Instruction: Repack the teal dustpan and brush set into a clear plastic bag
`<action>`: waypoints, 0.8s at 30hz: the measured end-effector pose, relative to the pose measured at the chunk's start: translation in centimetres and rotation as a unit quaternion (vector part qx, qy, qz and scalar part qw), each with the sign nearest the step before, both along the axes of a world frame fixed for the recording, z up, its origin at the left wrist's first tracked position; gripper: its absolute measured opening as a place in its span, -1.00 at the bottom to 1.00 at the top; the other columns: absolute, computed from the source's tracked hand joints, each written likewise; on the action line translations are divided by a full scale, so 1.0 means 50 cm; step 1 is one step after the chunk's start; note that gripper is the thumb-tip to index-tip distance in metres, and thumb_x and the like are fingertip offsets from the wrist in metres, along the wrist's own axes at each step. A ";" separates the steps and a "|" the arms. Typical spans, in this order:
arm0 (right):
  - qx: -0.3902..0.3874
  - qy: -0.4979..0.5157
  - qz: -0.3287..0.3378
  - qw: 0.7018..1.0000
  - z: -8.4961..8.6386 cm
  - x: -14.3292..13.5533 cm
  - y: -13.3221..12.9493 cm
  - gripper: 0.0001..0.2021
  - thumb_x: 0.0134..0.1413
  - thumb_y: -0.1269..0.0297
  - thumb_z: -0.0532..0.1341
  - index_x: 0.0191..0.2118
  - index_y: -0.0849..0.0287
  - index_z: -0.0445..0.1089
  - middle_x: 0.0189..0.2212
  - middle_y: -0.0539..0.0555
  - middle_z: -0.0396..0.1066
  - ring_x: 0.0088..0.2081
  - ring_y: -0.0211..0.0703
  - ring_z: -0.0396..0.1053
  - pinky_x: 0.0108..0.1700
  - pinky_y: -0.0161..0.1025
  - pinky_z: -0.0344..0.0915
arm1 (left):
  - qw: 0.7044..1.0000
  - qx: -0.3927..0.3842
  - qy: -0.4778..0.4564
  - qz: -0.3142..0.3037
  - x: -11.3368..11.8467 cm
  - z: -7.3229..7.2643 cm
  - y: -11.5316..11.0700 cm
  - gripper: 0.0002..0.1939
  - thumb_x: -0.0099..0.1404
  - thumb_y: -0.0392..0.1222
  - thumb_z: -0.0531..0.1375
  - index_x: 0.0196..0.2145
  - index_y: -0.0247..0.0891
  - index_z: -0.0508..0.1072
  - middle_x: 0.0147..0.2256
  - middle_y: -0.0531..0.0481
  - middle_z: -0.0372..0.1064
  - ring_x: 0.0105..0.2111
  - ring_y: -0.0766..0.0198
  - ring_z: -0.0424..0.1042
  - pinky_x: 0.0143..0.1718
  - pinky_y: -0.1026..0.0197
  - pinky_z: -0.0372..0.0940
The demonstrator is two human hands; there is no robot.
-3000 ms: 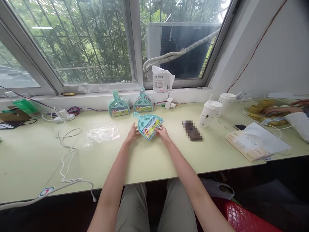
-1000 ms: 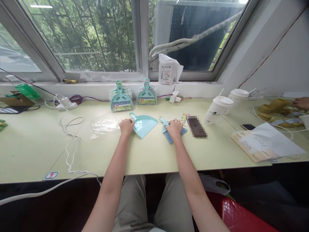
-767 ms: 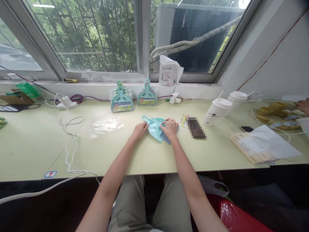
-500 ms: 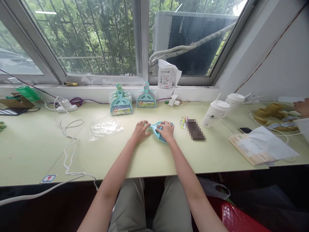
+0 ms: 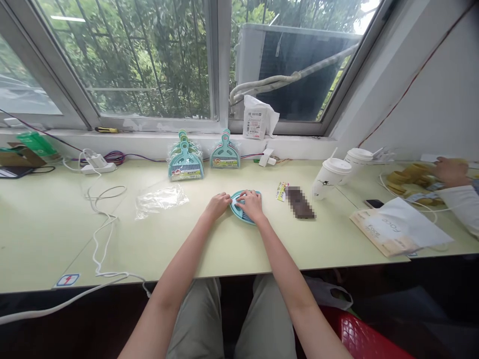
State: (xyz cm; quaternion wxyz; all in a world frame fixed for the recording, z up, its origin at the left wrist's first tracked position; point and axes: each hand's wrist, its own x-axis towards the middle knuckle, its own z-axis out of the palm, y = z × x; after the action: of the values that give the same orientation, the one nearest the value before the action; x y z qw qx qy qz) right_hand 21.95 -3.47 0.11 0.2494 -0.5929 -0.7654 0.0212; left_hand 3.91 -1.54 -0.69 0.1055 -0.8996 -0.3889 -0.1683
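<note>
Teal dustpan lies flat on the table; left hand and right hand press on it, fingers spread, gripping nothing.

On the table, the dustpan set lies near the middle under both hands — left hand on its left edge, right hand on top. Left of it lies a plastic bag, behind it two packaged sets lean at the sill, and to its right sit a label card, then two lidded cups — a paper bag lies further right.
</note>
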 end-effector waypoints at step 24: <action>-0.061 0.057 -0.132 0.988 -0.050 0.097 0.062 -0.68 0.22 0.26 0.05 0.02 0.12 0.41 0.09 0.18 0.34 0.10 0.00 0.26 0.11 -0.07 0.09 | 0.571 -0.349 -0.729 0.144 -0.070 -0.027 0.068 -0.62 0.04 -0.17 0.29 -0.14 -0.20 0.42 -0.15 -0.08 0.44 -0.08 0.09 0.43 -0.02 0.08 0.33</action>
State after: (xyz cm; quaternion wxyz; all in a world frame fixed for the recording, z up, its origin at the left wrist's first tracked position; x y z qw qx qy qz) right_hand 26.82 -0.35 -2.38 0.2564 -0.7009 -0.6621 0.0681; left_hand 0.42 1.84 -2.03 -0.5129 -0.3724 -0.4872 -0.6008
